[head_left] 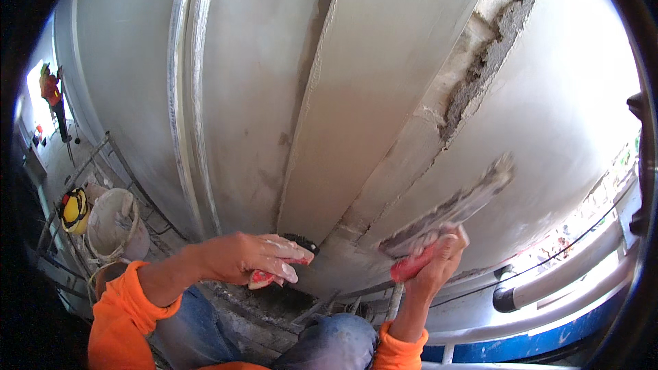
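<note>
My right hand grips the red handle of a long plastering trowel. The trowel's blade, smeared with grey mortar, slants up to the right close to the plastered wall; I cannot tell whether it touches. My left hand is closed round a red-handled tool, held low before the wall. Most of that tool is hidden by the fingers, so its exact kind does not show. Pale mortar coats the fingertips. Rough wet mortar edges a recessed strip in the wall at the upper right.
At the left, a white bucket stands beside a yellow helmet and metal scaffold rails. Another person stands far off at the left. Pipes and a blue beam run along the lower right.
</note>
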{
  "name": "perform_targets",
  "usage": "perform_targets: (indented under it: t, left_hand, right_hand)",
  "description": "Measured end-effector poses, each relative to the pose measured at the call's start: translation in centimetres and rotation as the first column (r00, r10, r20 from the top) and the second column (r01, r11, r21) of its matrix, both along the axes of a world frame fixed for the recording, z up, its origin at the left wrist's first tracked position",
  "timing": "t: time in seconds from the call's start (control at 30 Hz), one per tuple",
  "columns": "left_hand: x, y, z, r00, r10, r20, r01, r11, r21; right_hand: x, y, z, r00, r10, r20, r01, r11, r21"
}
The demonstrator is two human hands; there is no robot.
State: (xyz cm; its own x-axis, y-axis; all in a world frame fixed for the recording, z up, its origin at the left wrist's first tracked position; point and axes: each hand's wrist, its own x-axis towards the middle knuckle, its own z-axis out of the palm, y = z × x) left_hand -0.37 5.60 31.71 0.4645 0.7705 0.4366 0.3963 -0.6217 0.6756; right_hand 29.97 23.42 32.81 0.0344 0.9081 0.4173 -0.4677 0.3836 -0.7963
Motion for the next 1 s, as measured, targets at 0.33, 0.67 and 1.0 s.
perform_targets:
  t: [0.33, 0.67, 1.0]
  left_hand:
    - [-3.8, -4.2, 2.8, 0.957, 0.282, -0.061, -0.282, 0.959, 0.018]
    - [-5.7, -6.4, 2.2, 0.929, 0.369, -0.037, -0.371, 0.928, -0.032]
    - [-5.7, -7.6, 1.8, 0.899, 0.436, -0.047, -0.438, 0.895, -0.087]
  right_hand:
    - [-8.8, 3.4, 0.4, 0.882, 0.116, 0.457, -0.273, 0.916, 0.295]
    - [-10.6, 7.1, -1.2, 0.859, 0.214, 0.466, -0.369, 0.889, 0.271]
    - [-11.7, 4.6, -12.7, 0.652, 0.090, 0.752, -0.435, 0.857, 0.275]
